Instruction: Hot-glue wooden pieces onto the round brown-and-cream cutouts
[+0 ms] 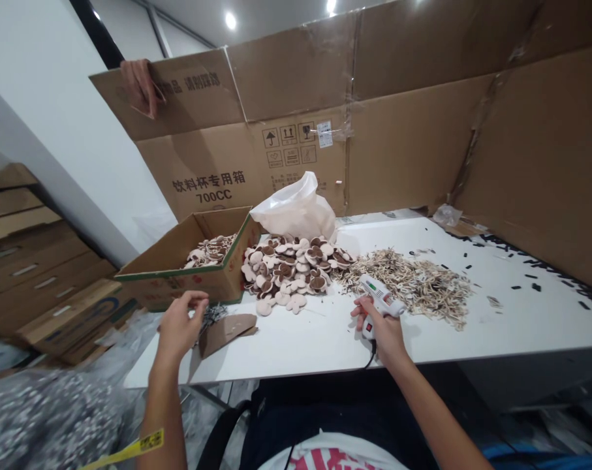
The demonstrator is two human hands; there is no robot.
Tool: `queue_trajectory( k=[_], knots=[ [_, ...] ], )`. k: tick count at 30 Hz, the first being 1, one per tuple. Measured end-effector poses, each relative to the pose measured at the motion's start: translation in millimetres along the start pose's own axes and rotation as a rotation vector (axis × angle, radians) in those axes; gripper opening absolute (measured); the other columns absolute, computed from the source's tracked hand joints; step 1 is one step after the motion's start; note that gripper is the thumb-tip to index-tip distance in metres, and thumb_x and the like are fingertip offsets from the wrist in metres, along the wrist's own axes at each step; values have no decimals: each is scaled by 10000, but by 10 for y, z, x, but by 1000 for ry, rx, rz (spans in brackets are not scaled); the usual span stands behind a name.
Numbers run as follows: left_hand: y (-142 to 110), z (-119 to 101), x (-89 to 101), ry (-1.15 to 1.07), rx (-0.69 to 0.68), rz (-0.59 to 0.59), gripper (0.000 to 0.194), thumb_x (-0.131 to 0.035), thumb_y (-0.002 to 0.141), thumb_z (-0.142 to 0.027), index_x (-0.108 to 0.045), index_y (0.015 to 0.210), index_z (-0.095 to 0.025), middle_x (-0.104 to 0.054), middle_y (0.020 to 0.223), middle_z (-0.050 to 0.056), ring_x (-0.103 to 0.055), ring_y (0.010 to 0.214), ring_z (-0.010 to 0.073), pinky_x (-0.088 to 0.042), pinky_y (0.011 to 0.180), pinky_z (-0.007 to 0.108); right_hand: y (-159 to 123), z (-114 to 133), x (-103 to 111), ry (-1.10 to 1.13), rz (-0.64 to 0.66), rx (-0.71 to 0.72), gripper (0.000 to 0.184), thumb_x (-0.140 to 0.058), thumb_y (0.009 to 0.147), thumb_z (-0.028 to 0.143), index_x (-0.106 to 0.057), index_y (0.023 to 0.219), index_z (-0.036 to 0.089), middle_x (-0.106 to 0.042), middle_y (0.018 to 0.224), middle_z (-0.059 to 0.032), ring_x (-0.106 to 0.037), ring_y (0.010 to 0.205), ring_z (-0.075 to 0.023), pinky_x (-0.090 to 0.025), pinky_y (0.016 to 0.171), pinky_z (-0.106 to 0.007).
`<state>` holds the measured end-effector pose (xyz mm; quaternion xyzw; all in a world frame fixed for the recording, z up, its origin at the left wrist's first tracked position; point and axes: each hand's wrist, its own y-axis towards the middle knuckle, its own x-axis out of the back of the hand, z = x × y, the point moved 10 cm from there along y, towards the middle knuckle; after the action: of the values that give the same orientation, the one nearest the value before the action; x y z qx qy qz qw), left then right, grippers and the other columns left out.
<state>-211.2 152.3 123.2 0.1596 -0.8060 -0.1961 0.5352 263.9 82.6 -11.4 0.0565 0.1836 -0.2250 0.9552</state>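
Note:
My right hand (381, 326) is wrapped around a white hot glue gun (376, 297), its nozzle end pointing away to the left and its cord hanging off the table edge. My left hand (178, 323) hovers in front of an open cardboard box (178, 284), fingers bent and thumb a little apart, with nothing visible in them. Beside that hand lie a small heap of dark metal pieces (215, 315) and a brown cardboard scrap (230, 333). A pile of cream and brown felt shapes (296, 264) lies between my hands. Similar pieces (212, 250) fill part of the box.
Thin beige strips (413, 284) are heaped behind the glue gun. Small black pieces (535, 287) are scattered at right. A white plastic bag (298, 209) stands behind the felt. Tall cardboard walls (403, 143) enclose the back; another person's hand (141, 88) grips the top left.

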Motion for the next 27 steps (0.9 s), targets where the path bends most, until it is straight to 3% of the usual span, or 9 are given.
queue_trajectory(
  k=[3,6,8,12,14,18,22,27],
  knots=[
    [-27,-197,66,71,-86,-80,263,-590,881,-413,-674,1056,-235,-749,1051,66,-644,1018,284,-444,898,364,1,11,18,4,-29,4,388,-817,791,544,-695,836,178,-731,679,-44,-555,438,-129,-407,408,-248],
    [-51,-314,23,111,-45,-88,333,-465,976,-462,-651,807,-244,-717,833,61,-640,867,280,-434,841,376,0,24,32,8,-60,10,371,-819,785,532,-688,813,186,-725,671,-36,-547,427,-129,-406,406,-255],
    [-69,-474,-97,57,-75,-39,351,-413,1005,-423,-615,783,-240,-688,795,58,-627,814,265,-434,816,371,-2,36,46,18,-81,20,364,-815,786,529,-688,800,188,-722,665,-31,-547,421,-127,-404,407,-256],
    [-185,-1042,-323,-20,-274,-25,167,-569,927,-321,-624,1052,-225,-693,1077,92,-578,1070,300,-420,940,411,-6,45,87,38,-122,33,345,-796,811,514,-691,808,186,-725,670,-21,-550,420,-111,-405,421,-244],
    [-269,-1324,-468,-2,-339,-11,131,-619,913,-321,-644,1013,-239,-685,1138,94,-543,1138,323,-391,975,448,-4,36,103,35,-130,35,342,-787,824,513,-693,823,183,-727,677,-22,-548,422,-110,-410,428,-246],
    [-446,-1796,-870,-24,-470,151,73,-620,919,-283,-664,969,-252,-689,1092,82,-547,1130,316,-363,982,464,14,0,112,36,-121,30,344,-789,826,510,-699,848,178,-726,698,-29,-548,435,-119,-423,437,-256],
    [-500,-1941,-1130,-58,-476,244,127,-652,896,-323,-656,992,-240,-672,1047,75,-574,1043,292,-405,924,418,29,-17,104,41,-107,30,362,-795,815,527,-700,852,179,-723,688,-30,-548,428,-125,-409,413,-256],
    [-489,-1936,-1226,-35,-461,253,109,-612,923,-271,-652,1019,-237,-678,1025,71,-617,993,277,-429,891,395,25,-8,86,52,-101,32,351,-798,814,519,-695,837,185,-729,678,-23,-555,418,-116,-418,424,-249]
  ],
)
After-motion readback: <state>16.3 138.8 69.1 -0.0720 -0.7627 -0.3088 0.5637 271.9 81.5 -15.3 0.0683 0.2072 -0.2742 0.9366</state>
